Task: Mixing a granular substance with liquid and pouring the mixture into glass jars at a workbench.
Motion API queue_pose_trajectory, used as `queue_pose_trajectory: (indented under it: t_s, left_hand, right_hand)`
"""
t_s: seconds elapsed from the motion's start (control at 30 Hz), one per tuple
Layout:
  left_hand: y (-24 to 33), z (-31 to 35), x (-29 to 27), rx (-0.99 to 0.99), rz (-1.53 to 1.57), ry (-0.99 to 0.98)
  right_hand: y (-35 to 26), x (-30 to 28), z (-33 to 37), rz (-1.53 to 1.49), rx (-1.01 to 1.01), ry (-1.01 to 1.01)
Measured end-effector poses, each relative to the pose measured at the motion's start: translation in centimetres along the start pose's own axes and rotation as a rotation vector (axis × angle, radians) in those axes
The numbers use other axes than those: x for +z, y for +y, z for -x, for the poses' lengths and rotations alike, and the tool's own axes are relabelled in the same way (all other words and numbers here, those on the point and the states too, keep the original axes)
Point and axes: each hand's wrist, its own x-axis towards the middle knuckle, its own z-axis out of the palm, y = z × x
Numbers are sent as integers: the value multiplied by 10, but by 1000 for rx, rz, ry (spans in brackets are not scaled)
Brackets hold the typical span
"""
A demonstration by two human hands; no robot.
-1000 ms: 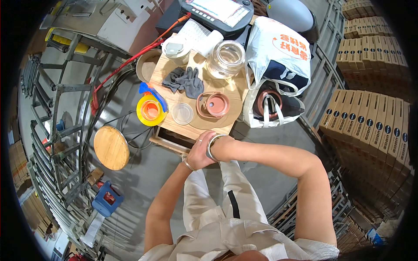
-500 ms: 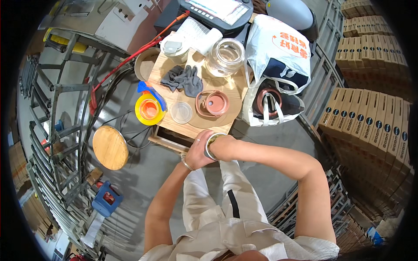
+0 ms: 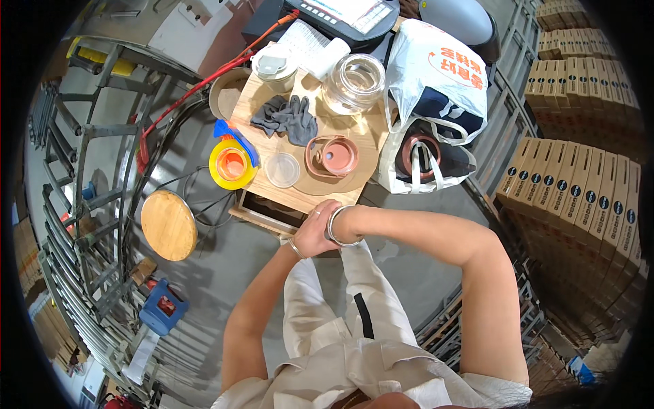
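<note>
— Hardly anything has shifted since a second ago: both hands sit in the same spot at the near edge of the wooden table, just turned a touch.

— What are they on?

— The left hand is wrapped shut around the right wrist, over the silver bangle. The right hand is mostly hidden behind it, so I cannot tell how its fingers stand. My guess is the bangle is being worked along the wrist; a further move would need a slow twist and pull.

— And past the hands?

— A clear round lid and a brown lidded cup lie nearest, then a yellow tape roll, grey gloves and a glass jar.

— Any packaging?

— A white plastic bag with orange print hangs at the table's right. Rows of tan cartons with dark labels are stacked far right.
</note>
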Motion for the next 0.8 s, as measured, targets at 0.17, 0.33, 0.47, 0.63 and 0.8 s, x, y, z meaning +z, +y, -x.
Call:
queue_pose_trajectory:
  t_s: [0.17,0.33,0.47,0.63,0.8]
  left_hand:
    - [-4,-10,-6,-42,61,-35]
    - [-5,-9,-7,-104,102,-33]
    - [-9,-7,-7,-114,133,-20]
    - [-11,-5,-4,-117,132,-8]
    - [-13,-6,-3,-148,112,-11]
  right_hand:
    - [-7,-13,18,45,118,50]
    - [-10,-30,23,104,127,29]
    - [-2,-25,16,113,34,54]
    - [8,-16,13,71,-64,157]
    - [12,-22,18,-5,-129,192]
